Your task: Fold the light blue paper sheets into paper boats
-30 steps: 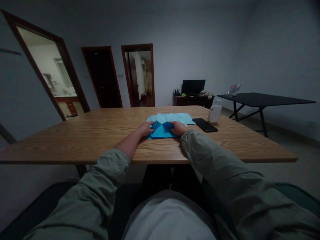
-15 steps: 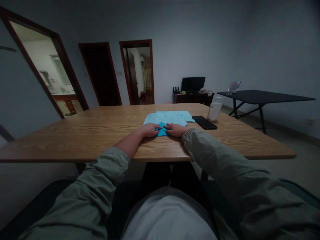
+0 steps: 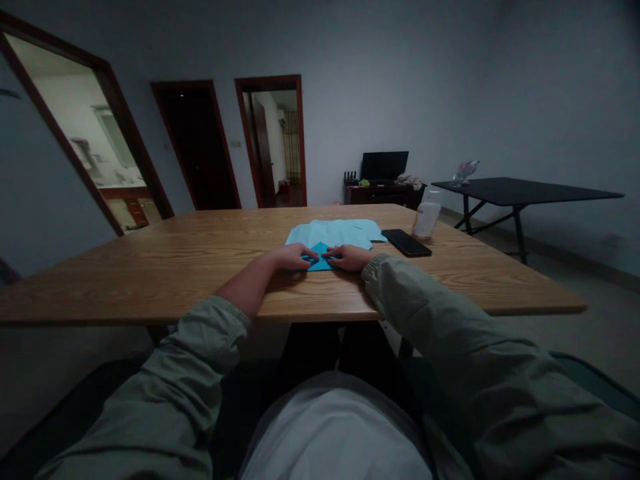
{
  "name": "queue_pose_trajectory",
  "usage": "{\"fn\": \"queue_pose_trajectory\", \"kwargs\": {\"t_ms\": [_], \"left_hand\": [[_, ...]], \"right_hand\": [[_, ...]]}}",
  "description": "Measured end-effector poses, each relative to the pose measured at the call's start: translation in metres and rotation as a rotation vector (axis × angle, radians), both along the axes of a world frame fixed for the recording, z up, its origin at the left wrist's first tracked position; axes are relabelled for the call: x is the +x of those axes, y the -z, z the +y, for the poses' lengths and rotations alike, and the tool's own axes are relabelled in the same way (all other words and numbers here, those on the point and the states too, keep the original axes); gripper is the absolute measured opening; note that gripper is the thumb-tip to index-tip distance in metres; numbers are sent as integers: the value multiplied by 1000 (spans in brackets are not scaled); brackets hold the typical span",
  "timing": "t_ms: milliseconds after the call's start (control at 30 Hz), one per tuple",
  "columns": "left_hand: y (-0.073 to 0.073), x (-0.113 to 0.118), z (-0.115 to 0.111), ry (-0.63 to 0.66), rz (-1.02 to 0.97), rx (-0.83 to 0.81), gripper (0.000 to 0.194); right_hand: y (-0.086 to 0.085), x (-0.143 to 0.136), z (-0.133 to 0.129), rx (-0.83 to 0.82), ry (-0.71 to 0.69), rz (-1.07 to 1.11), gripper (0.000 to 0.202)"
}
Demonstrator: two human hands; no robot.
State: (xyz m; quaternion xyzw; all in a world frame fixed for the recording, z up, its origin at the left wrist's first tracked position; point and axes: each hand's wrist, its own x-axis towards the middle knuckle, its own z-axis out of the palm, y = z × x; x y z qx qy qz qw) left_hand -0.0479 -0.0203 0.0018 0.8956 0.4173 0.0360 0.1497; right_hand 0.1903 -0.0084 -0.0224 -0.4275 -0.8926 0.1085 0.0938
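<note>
A folded bright blue paper (image 3: 320, 259) with a pointed top lies near the front edge of the wooden table. My left hand (image 3: 295, 257) rests on its left side, fingers spread and pointing inward. On the right side my right hand (image 3: 349, 257) touches the paper, its fingers also apart. Neither hand wraps round anything. Just behind the folded piece, and partly under it, is a larger light blue sheet (image 3: 335, 231) with an uneven outline.
On the wooden table (image 3: 210, 267), a black phone (image 3: 406, 243) lies right of the sheet, beside a translucent bottle (image 3: 427, 217). Farther off are a black folding table (image 3: 520, 191) at the right and a screen (image 3: 385, 165) on a dark cabinet.
My left hand has shifted slightly left on the blue paper, showing more of its pointed top. My right hand stays on the right side. The whole view has shifted a little.
</note>
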Motion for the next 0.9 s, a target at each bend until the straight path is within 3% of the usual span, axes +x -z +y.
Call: {"fn": "queue_pose_trajectory", "kwargs": {"t_ms": [100, 333, 500, 700, 900], "left_hand": [[-7, -18, -1, -11, 18, -87, 55], [-4, -35, 1, -41, 26, -54, 62], [-5, -41, 1, -11, -6, -83, 70], [-9, -38, -5, -103, 32, -65, 61], [-11, -42, 0, -65, 80, -72, 64]], "right_hand": [[-4, 0, -4, -56, 11, 5, 60], [-9, 4, -6, -158, 10, 35, 82], [-9, 7, -4, -165, 8, 63, 78], [-13, 10, -1, -191, -8, 88, 70], [-13, 11, 1, -201, -4, 94, 67]]}}
